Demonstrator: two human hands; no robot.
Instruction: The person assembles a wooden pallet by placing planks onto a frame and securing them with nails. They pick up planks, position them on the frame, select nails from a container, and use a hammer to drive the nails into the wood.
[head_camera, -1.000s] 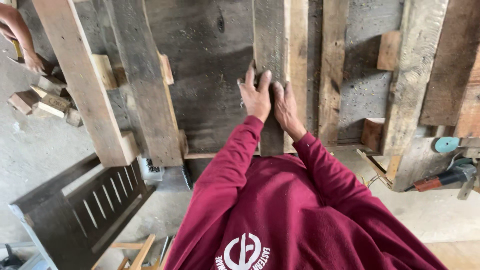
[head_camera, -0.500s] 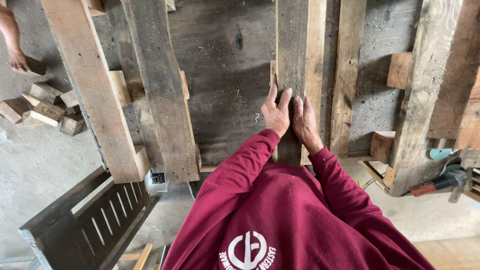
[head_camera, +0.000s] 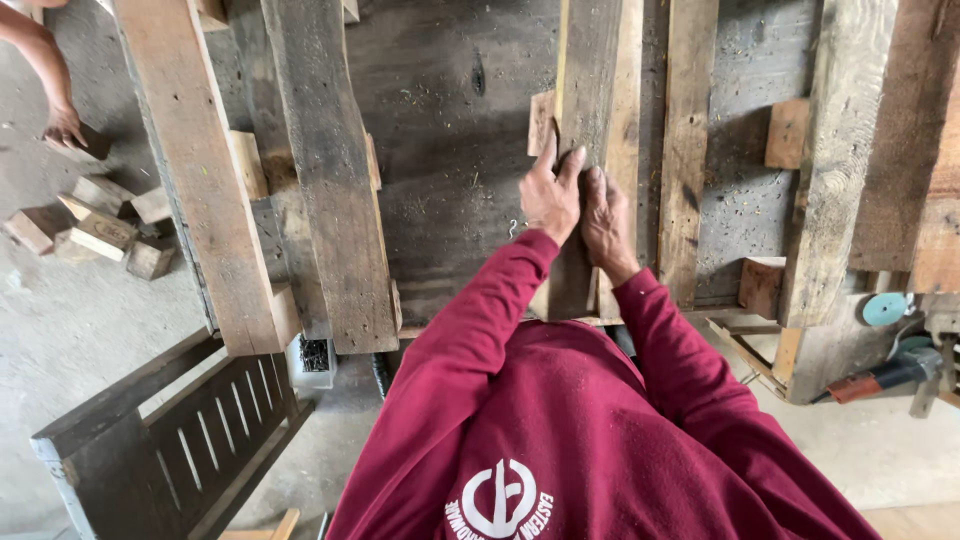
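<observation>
We press our two hands, left hand (head_camera: 552, 195) and right hand (head_camera: 606, 222), flat and open side by side on one grey plank (head_camera: 585, 110), which runs away beyond our fingertips and grips nothing

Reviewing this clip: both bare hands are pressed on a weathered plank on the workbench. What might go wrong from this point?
1. Splinters: the left hand and right hand lie bare on the rough grey plank.
2. Tipping: several long boards jut past the workbench edge, so a shove could possibly drop one.
3. Another person's hand reaches among wood blocks on the floor beside that overhang.
</observation>
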